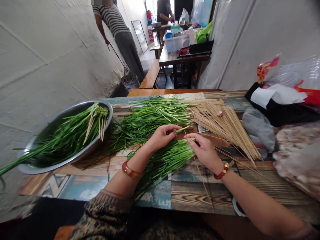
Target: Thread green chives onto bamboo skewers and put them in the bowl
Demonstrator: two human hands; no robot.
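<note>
My left hand (165, 136) is closed in a pinch on a few garlic chives, their pale ends sticking out past the fingertips. Facing it, my right hand (205, 150) has thumb and forefinger pinched at the white tip of a chive stalk. Under both hands lies a near bundle of garlic chives (167, 163), stems toward the right. Beyond them spreads a second pile of chives (155, 113). Bamboo skewers (220, 125) are fanned out to the right of the piles, and a thin skewer shows close to my right fingertips, partly hidden.
At left, a metal basin (45, 168) holds chives threaded on skewers. A grey plastic bag (258, 128) and a bag of pale food (297, 153) sit at right. A tape roll (238, 207) lies by the front edge. Behind, a person (117, 26) stands holding a stick.
</note>
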